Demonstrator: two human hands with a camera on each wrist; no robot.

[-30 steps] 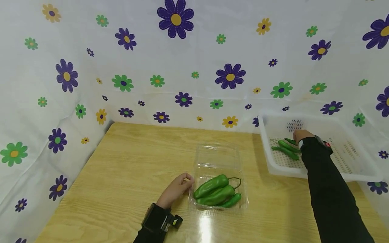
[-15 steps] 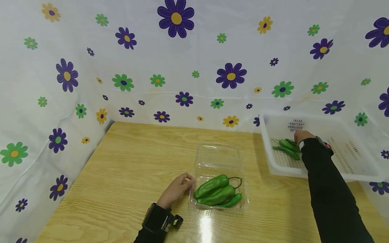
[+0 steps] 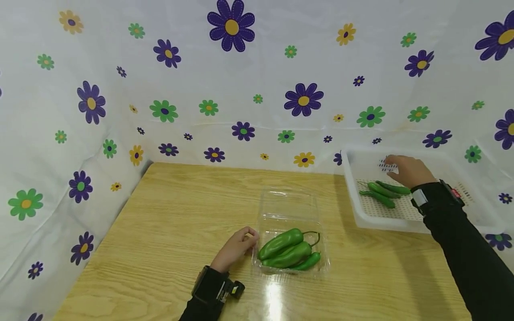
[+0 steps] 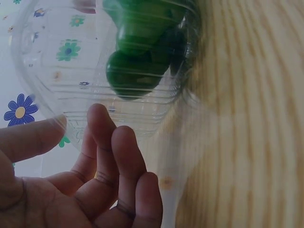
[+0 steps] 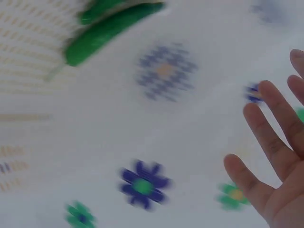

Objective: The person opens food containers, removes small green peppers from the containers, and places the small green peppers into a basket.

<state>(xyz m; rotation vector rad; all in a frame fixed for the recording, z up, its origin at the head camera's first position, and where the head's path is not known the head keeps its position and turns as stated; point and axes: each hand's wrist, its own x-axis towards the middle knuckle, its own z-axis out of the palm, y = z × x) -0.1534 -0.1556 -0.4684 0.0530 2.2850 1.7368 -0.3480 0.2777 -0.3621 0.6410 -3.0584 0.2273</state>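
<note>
My left hand (image 3: 236, 249) holds the left edge of a clear plastic clamshell container (image 3: 287, 225), thumb and fingertips at its rim in the left wrist view. Inside the base lie green peppers: two long, thick ones (image 3: 281, 244) with stems and a smaller green pepper (image 3: 308, 261) at the front. To the right, my right hand (image 3: 411, 171) hovers over a white plastic basket (image 3: 363, 221), fingers spread and holding nothing. Below it, three slim green chili peppers (image 3: 383, 191) lie on the basket floor; one chili (image 5: 111, 33) shows fully in the right wrist view.
The container's transparent lid (image 3: 288, 203) is folded back toward the wall. A wooden table (image 3: 180, 209) carries both containers. White cloth with printed flowers (image 3: 257, 67) hangs behind and at the sides, close to the basket's back.
My right hand has lifted from the chili peppers and moved slightly right, its fingers now opened and the third chili uncovered. The left hand stays at the clamshell.
</note>
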